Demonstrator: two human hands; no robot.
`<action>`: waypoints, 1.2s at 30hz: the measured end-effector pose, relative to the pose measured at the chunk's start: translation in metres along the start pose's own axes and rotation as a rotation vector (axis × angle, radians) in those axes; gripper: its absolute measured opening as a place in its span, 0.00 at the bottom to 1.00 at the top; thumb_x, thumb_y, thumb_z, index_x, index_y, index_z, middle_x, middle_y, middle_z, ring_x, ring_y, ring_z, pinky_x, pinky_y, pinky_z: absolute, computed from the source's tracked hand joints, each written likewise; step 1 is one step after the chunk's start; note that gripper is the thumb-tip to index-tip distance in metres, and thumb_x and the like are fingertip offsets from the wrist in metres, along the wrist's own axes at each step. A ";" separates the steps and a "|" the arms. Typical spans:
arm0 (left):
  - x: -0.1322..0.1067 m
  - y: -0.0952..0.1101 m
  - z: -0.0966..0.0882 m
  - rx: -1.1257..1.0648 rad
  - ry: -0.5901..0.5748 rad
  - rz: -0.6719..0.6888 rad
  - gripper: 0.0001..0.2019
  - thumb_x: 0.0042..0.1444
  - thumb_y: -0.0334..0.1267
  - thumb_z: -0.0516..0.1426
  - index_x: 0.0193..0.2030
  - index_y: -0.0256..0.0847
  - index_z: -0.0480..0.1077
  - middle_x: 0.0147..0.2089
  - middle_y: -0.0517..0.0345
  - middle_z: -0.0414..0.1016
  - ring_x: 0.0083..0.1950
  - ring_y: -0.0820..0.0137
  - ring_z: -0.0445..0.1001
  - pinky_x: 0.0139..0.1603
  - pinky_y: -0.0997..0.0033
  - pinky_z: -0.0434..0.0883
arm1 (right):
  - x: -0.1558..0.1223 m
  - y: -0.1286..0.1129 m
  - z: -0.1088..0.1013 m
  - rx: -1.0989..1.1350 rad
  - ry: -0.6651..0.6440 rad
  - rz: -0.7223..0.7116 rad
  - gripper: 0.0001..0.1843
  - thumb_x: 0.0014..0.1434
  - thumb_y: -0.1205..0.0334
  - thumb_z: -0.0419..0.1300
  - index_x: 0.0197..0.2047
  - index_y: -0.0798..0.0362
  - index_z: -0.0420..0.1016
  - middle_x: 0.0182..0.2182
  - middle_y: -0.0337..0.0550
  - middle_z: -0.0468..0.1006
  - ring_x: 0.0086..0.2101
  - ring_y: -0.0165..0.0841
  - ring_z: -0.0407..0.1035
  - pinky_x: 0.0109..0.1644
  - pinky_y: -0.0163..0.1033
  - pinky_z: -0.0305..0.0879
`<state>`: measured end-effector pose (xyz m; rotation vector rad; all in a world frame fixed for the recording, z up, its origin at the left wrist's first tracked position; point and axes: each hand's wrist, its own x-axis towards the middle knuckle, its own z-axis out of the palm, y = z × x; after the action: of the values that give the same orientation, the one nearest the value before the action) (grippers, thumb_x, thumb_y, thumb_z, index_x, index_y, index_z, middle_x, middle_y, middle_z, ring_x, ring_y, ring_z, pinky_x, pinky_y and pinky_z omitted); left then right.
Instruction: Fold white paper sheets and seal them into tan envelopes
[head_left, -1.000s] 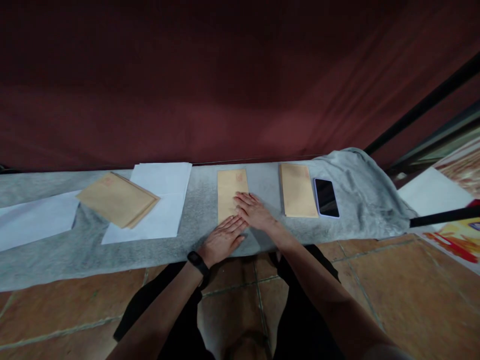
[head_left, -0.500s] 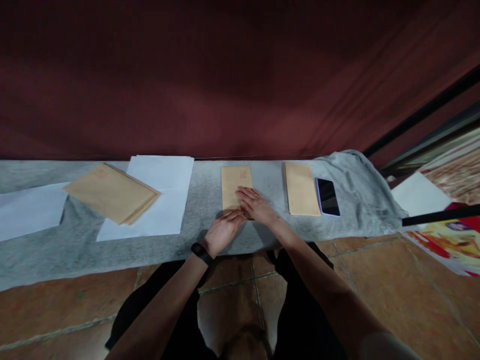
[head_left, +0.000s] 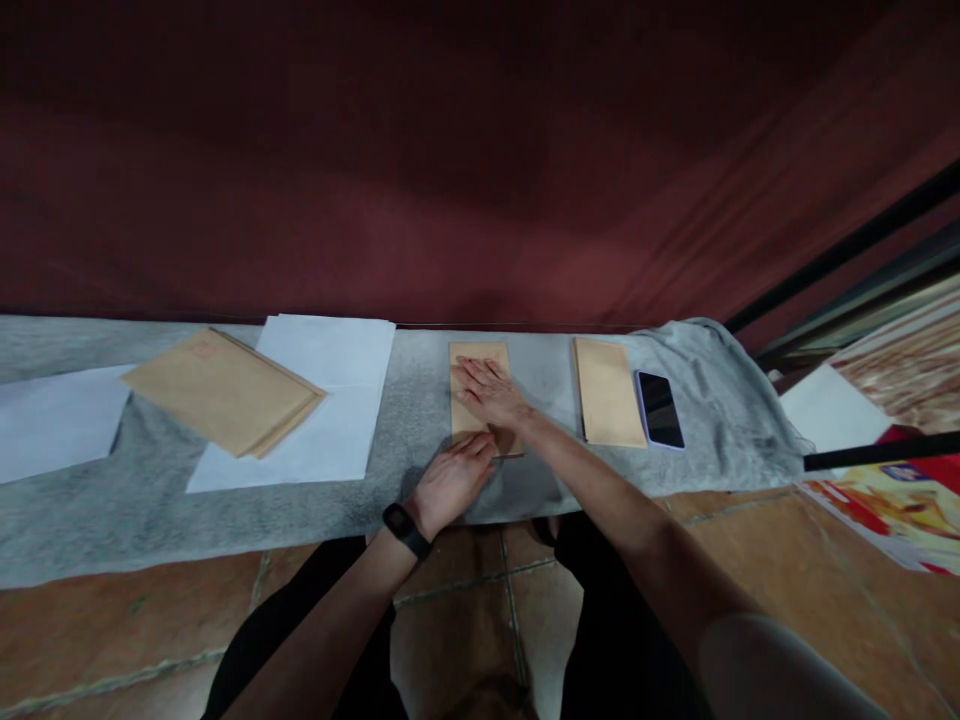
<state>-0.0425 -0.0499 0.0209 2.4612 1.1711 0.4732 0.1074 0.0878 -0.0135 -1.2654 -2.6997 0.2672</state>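
Observation:
A brown paper envelope point(head_left: 459, 415) lies flat on the grey cloth in front of me, its long side running away from me. Pressed flat on its middle is my right hand point(head_left: 491, 390), fingers stretched out towards the upper left. My left hand point(head_left: 454, 475) rests at the near end of the same envelope, fingers laid over its lower edge; its thumb is largely hidden. A black band circles my left wrist.
White paper sheets point(head_left: 341, 400) lie to the left, partly under a stack of brown envelopes point(head_left: 221, 390). More white paper point(head_left: 60, 420) is at far left. Another envelope stack point(head_left: 611, 395) and a phone point(head_left: 660, 410) sit on the right. A dark red cloth hangs behind.
My right hand has slid away from me, up the envelope. My left hand stays at the near end. The whole view has shifted slightly.

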 end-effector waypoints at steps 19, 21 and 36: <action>0.001 -0.011 -0.014 -0.141 -0.083 -0.019 0.17 0.61 0.31 0.61 0.56 0.43 0.73 0.62 0.52 0.76 0.65 0.61 0.72 0.67 0.57 0.70 | -0.036 -0.001 -0.008 0.136 -0.126 -0.093 0.34 0.76 0.47 0.35 0.78 0.53 0.47 0.77 0.44 0.46 0.75 0.37 0.40 0.79 0.52 0.32; 0.002 -0.013 -0.016 -0.161 -0.104 -0.008 0.16 0.61 0.32 0.61 0.56 0.45 0.74 0.59 0.53 0.78 0.64 0.61 0.73 0.66 0.58 0.70 | -0.045 -0.005 -0.009 0.167 -0.151 -0.110 0.34 0.76 0.46 0.34 0.78 0.53 0.48 0.77 0.44 0.45 0.75 0.36 0.39 0.79 0.52 0.32; 0.006 -0.032 -0.030 -0.436 -0.186 -0.014 0.13 0.62 0.37 0.58 0.52 0.44 0.78 0.56 0.55 0.81 0.58 0.64 0.78 0.61 0.62 0.73 | -0.088 -0.006 -0.019 0.364 -0.213 -0.036 0.39 0.73 0.36 0.29 0.77 0.46 0.50 0.76 0.39 0.48 0.75 0.32 0.40 0.79 0.46 0.37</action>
<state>-0.0733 -0.0208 0.0332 2.0702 0.8985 0.4319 0.1622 0.0182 0.0010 -1.1327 -2.6673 0.8889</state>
